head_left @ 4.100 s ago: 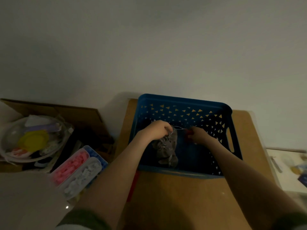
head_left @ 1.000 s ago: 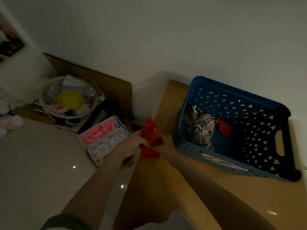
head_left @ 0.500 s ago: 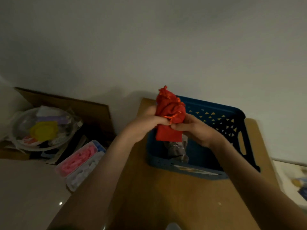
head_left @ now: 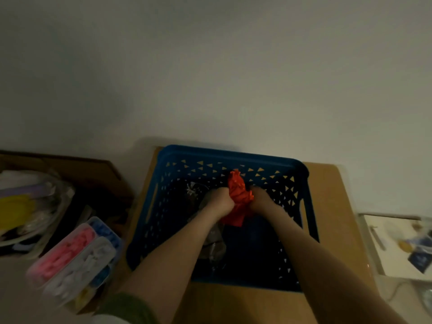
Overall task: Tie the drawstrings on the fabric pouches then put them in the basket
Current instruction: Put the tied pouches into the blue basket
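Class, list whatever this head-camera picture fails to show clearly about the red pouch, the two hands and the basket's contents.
Head view throughout.
1. Drawstring of the red fabric pouch: hidden between the gripping left hand and right hand; tied or not, cannot tell.
2. Grey pouches in the blue plastic basket: partly covered by the left forearm and dim; number unclear.
3. Pieces in the clear compartment box at left: blurred.

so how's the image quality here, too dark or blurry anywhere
Head view: dim and underexposed; the blue basket is nearly black inside, so the grey pouches there barely read; the red pouch, gripped by the left hand and right hand, is the clearest thing. Head view edges: the plastic box at left and the papers at right are smeared.
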